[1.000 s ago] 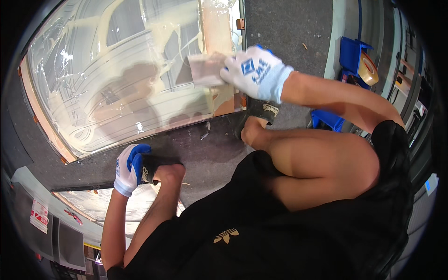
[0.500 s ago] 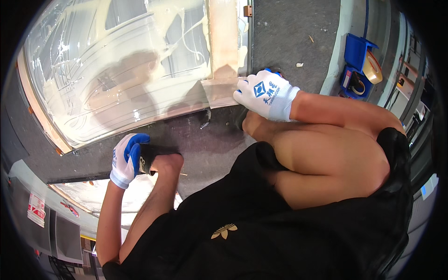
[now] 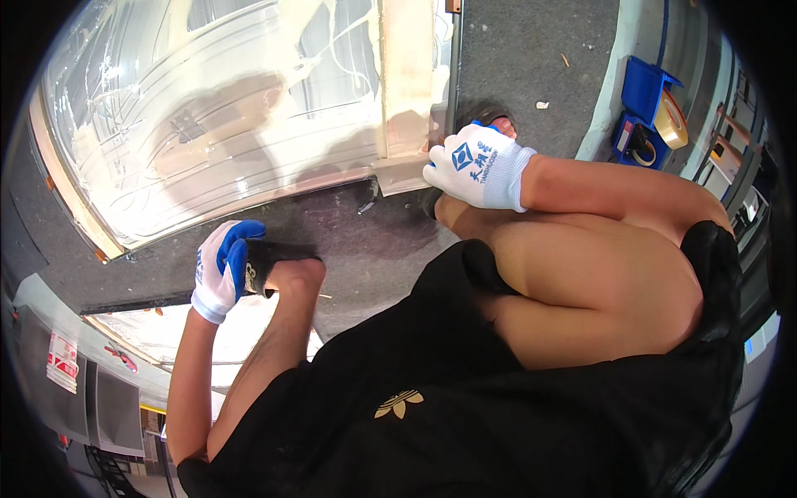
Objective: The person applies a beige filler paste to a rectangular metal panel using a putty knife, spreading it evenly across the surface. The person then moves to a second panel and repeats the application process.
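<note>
- While the person crouches on the dark floor [image 3: 365,249], both hands wear white gloves with blue palms.
- Left hand [image 3: 222,270] at about 8 o'clock, curled shut around a small dark thing [image 3: 264,264] just beside the left knee [image 3: 299,274]; what the thing is, cannot tell.
- Right hand [image 3: 477,166] at about 1 o'clock, back of glove facing up, fingers bent down at the lower right corner of the plastic-wrapped panel [image 3: 232,124]; touching the tan corner strip [image 3: 403,170], whether it grips anything cannot tell.
- Panel lies flat on the floor, fills the 10 to 12 o'clock area, clear film over it, tan edging along its lower and right sides.
- Second pale panel [image 3: 166,332] at 8 o'clock, partly under the left forearm.
- Blue box [image 3: 643,108] at 2 o'clock, well apart from the hands, with a roll of tan tape [image 3: 671,124] touching it.
- Black shorts and bare thigh fill 4 to 6 o'clock.
</note>
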Demonstrator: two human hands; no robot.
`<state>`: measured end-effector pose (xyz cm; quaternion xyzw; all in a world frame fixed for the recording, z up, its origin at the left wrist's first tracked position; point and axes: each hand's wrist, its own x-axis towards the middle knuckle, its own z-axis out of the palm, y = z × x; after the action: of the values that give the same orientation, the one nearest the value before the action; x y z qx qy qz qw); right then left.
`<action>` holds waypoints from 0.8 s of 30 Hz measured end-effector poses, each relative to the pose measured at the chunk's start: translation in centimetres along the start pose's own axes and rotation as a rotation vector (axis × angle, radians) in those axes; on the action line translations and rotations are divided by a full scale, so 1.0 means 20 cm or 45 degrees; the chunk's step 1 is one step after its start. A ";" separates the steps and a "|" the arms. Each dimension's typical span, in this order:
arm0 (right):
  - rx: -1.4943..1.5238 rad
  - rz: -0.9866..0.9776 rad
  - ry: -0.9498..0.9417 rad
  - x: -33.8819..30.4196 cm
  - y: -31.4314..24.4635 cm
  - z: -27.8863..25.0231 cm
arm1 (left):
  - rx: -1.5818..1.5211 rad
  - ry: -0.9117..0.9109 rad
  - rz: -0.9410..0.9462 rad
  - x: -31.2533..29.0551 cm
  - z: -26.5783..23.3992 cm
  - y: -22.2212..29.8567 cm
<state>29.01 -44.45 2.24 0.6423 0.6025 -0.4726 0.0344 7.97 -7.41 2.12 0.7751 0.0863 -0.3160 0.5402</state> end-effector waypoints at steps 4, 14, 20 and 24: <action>-0.005 -0.032 -0.035 0.01 0.00 0.01 | -0.028 0.009 -0.030 0.00 0.00 0.00; 0.225 0.230 0.397 -0.07 0.32 -0.15 | -0.184 0.006 -0.101 0.01 -0.01 0.05; 0.593 0.780 0.786 -0.21 0.29 -0.05 | -0.165 0.039 -0.121 0.02 0.00 0.08; 0.762 1.007 0.849 -0.24 0.22 0.07 | -0.208 0.021 -0.200 0.02 -0.01 0.08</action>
<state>32.67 -50.06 2.27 0.9133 0.1365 -0.3461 -0.1657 9.19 -7.90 3.11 0.7219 0.1767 -0.3430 0.5744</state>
